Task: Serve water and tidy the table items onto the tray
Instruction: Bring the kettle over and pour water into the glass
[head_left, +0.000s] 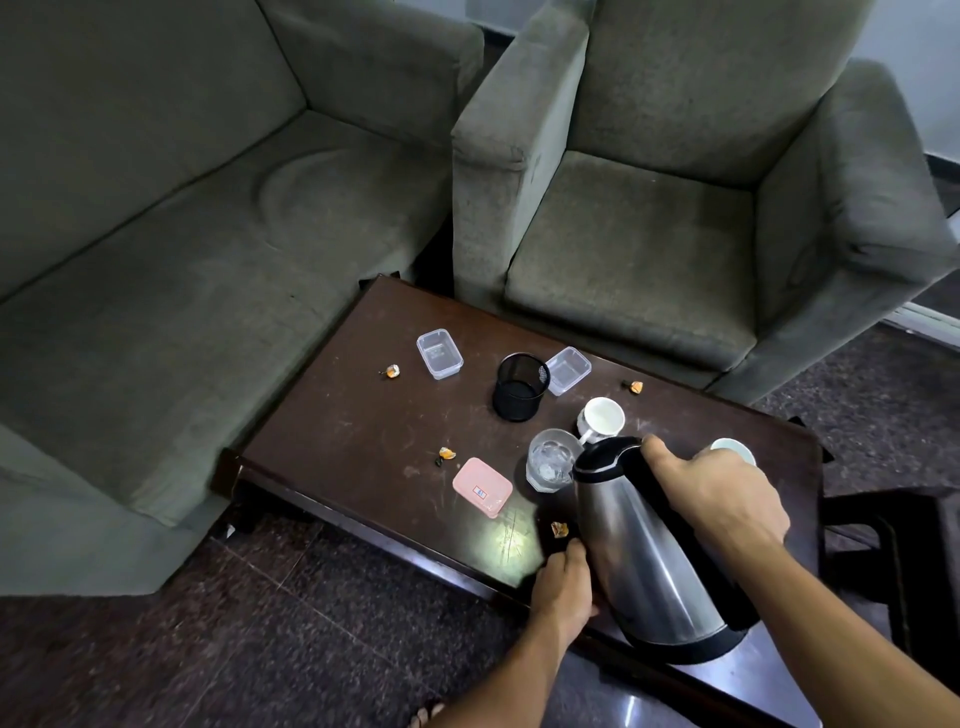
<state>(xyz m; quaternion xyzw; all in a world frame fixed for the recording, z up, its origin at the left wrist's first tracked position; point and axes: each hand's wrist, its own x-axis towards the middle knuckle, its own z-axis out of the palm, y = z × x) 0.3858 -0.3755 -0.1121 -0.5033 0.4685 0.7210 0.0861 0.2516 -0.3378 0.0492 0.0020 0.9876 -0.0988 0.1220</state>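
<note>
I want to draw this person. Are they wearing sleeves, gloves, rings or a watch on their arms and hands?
No. Both forearms are bare as far as the picture shows, with no sleeves in view. The left hand and the right hand have no gloves. I can see no watch, bracelet or ring on the parts that show. So draw plain bare arms and hands.

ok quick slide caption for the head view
Right hand tips a steel kettle toward a glass on the dark table, left hand resting beside it.
</note>
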